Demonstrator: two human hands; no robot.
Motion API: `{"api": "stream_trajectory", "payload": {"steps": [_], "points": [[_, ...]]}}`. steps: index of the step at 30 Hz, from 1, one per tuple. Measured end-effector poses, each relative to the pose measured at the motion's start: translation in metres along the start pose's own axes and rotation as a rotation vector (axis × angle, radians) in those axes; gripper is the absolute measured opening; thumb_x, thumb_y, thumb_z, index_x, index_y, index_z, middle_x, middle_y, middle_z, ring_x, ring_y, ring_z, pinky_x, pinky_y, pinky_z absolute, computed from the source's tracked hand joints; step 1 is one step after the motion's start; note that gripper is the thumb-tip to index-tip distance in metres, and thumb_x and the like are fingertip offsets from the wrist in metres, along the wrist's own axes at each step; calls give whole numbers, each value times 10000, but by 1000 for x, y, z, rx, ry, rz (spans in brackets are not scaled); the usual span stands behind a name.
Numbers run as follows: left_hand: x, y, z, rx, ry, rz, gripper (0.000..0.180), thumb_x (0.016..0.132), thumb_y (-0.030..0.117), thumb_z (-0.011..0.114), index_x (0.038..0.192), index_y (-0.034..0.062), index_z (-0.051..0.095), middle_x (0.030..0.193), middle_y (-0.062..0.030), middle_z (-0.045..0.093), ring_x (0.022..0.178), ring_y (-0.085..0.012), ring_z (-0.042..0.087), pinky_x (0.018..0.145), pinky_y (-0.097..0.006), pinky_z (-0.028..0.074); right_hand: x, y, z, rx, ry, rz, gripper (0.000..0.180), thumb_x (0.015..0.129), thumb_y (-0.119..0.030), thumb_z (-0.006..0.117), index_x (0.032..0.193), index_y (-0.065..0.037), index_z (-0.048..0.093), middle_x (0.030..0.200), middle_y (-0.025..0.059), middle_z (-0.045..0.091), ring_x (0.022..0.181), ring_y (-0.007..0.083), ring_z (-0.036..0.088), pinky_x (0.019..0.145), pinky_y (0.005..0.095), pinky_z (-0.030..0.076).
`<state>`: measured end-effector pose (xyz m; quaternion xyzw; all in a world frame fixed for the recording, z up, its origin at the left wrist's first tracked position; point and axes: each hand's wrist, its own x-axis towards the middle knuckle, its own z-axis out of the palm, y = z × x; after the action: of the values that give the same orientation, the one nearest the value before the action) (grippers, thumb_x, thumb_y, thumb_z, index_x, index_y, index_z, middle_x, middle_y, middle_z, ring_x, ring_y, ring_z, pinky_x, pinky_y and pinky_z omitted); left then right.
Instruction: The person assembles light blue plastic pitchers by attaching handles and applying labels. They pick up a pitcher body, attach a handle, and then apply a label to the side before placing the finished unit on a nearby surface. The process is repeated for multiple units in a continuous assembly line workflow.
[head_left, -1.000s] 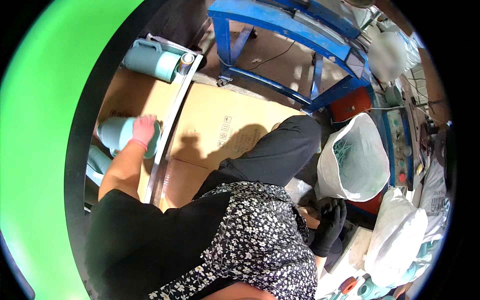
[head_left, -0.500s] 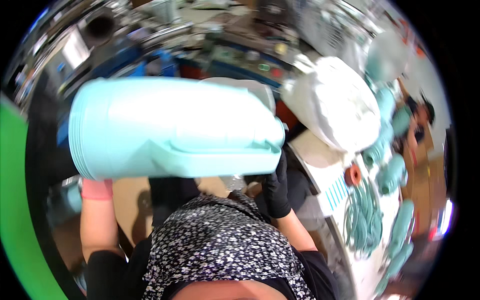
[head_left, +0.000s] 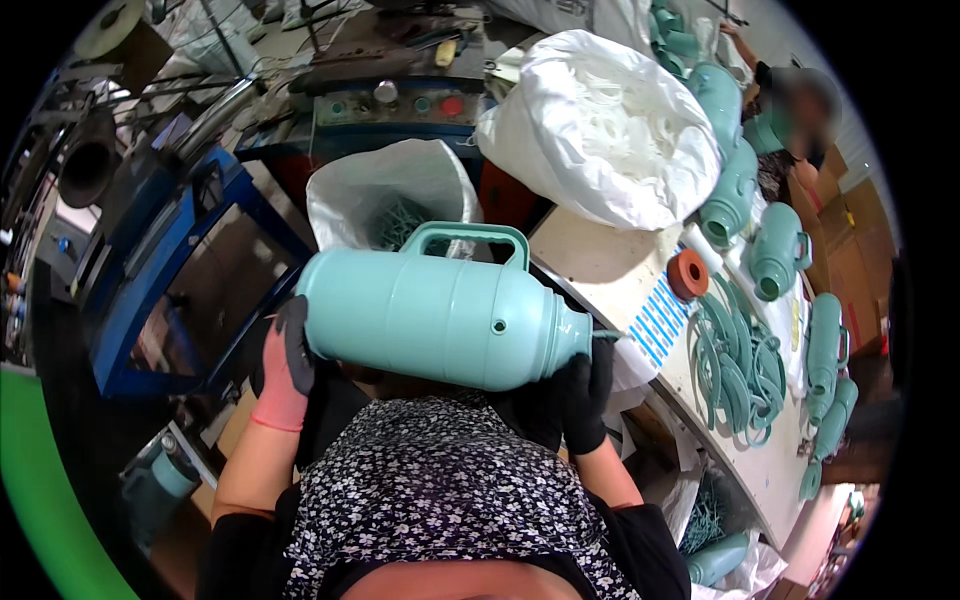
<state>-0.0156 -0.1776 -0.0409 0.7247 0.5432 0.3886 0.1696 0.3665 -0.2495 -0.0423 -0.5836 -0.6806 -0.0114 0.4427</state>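
A teal plastic thermos flask casing lies on its side across my lap, with its handle on the far side. Its wide base is at the left and the narrow neck at the right; a small round hole shows in the wall. My left hand, in a pink and dark grey glove, is closed around the base end. At the neck, my right hand, gloved in black, grips the casing. A thin teal strip sticks out beside the neck; whether my fingers hold it cannot be made out.
Beyond the casing stands a white sack with teal scraps. On the white table are a large bag of white rings, an orange tape roll, teal straps and several casings. A blue metal frame stands left; another person is at far right.
The casing has moved lower and to the right and rolled over, so its handle has swung from the near side to the far side. Both hands keep hold; the view has steadied.
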Motion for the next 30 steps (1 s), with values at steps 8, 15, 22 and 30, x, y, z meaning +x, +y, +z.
{"api": "stream_trajectory", "payload": {"steps": [8, 15, 22, 30], "points": [[-55, -3, 42, 82, -67, 20, 386, 860, 18, 454, 1239, -56, 456, 1122, -259, 563, 1016, -416, 557, 878, -440, 455, 11, -2, -19, 292, -109, 412, 291, 960, -188, 503, 1111, 49, 576, 965, 101, 611, 871, 171, 570, 766, 300, 457], [-73, 2, 30, 53, -91, -30, 385, 868, 19, 486, 1246, -47, 451, 1165, -221, 544, 1055, -394, 545, 915, -431, 447, 16, 4, -26, 518, -329, 517, 343, 976, -265, 462, 1029, 42, 607, 815, 45, 596, 747, 118, 534, 663, 264, 430], [45, -1, 26, -76, 118, 30, 478, 864, 112, 576, 1288, -41, 416, 1232, -200, 498, 1138, -310, 511, 951, -380, 422, 116, -41, 3, 497, -142, -79, 303, 908, -216, 551, 1028, 58, 595, 1056, 190, 585, 940, 328, 567, 794, 413, 452], [136, 78, 50, 117, 163, 693, 919, 659, 262, 765, 1410, 5, 302, 1431, -216, 365, 1293, -406, 382, 1078, -553, 270, 172, -93, 75, 85, -247, -514, 460, 779, -418, 667, 993, -12, 630, 1086, 155, 561, 1112, 325, 503, 998, 467, 353]]}}
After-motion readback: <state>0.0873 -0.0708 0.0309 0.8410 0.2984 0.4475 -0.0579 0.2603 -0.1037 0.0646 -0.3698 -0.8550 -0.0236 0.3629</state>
